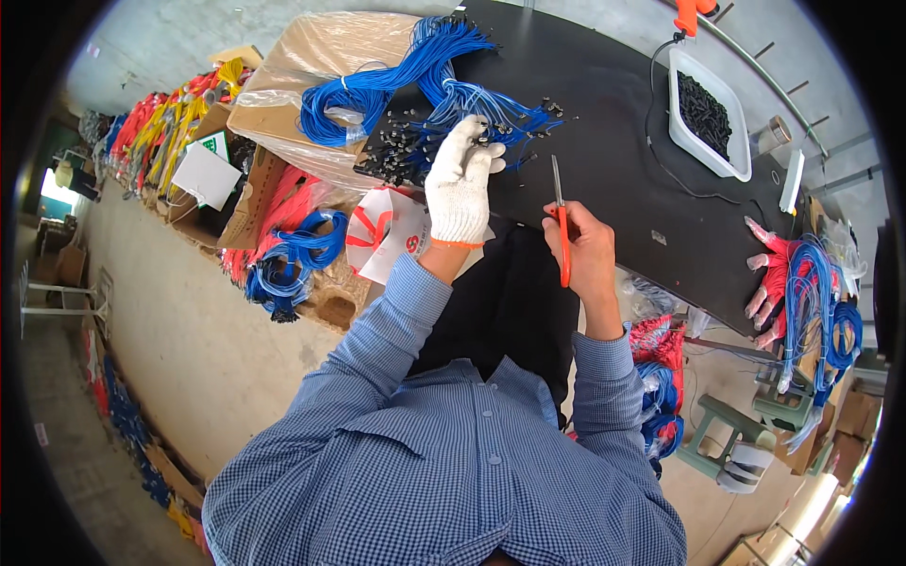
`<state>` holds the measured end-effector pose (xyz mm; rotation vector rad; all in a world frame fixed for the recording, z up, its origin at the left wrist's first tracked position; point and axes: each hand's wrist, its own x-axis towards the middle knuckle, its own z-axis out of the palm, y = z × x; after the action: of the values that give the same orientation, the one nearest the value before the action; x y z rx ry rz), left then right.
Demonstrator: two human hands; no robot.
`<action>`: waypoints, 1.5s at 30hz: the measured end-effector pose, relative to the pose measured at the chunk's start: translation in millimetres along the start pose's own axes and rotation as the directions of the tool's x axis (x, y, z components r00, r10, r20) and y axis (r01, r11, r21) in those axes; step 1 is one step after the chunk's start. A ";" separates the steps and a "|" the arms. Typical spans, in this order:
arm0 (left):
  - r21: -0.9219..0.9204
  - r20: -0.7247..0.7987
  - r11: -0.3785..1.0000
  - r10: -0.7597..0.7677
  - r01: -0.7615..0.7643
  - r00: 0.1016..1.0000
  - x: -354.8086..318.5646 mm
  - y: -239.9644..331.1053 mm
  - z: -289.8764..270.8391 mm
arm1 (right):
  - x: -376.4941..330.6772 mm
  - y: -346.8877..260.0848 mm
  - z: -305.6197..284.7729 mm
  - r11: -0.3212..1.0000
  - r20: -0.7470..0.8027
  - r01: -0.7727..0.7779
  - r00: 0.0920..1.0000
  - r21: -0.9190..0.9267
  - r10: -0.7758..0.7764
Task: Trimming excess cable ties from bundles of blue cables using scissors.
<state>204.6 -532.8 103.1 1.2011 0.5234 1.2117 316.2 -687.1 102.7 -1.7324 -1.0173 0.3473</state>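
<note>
My left hand [460,184], in a white knitted glove with an orange cuff, is at the near edge of the black table. Its fingers are curled closed around a blue cable with a black end piece, partly hidden by the glove. Around and beyond the glove spread the blue cables [444,90], bundled and tipped with many small black ends [401,151]. Bare, my right hand [587,250] grips scissors [563,241] by their orange handles. The blades point away from me, to the right of the glove and apart from the cables.
A white tray [746,168] of small black parts stands on the black table [595,104], beside an orange-handled corded tool [692,14]. A plastic-wrapped carton [283,85] adjoins the table's left. Red and blue cable bundles [300,255] lie lower left; others hang at right [816,292].
</note>
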 end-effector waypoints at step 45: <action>-0.156 0.036 0.984 -0.085 0.089 0.996 11.7 -5.5 5.3 | 21.2 -34.5 24.5 0.778 -0.038 0.266 0.937 -0.569 -0.348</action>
<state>215.3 -523.9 103.1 1.0502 0.4456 1.1376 296.9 -652.1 128.1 -2.0168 -1.3637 -0.3219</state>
